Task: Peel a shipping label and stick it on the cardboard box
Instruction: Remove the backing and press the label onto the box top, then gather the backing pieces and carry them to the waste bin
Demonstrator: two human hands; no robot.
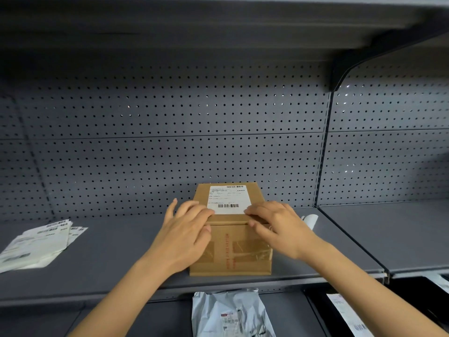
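Note:
A brown cardboard box point(233, 249) stands on the grey shelf point(109, 251), its front taped and printed with red text. A white shipping label point(229, 199) with barcodes lies flat on the box's top. My left hand point(187, 229) rests on the box's near left top corner, fingers spread, fingertips touching the label's lower left corner. My right hand point(279, 224) lies on the near right top edge, fingertips at the label's lower right corner. Neither hand grips anything.
A stack of white label sheets point(36, 242) lies at the shelf's left. A curled white backing strip point(311, 221) sits behind my right hand. A grey poly mailer point(230, 314) lies on the lower shelf, another labelled parcel point(349, 314) to its right. Pegboard wall behind.

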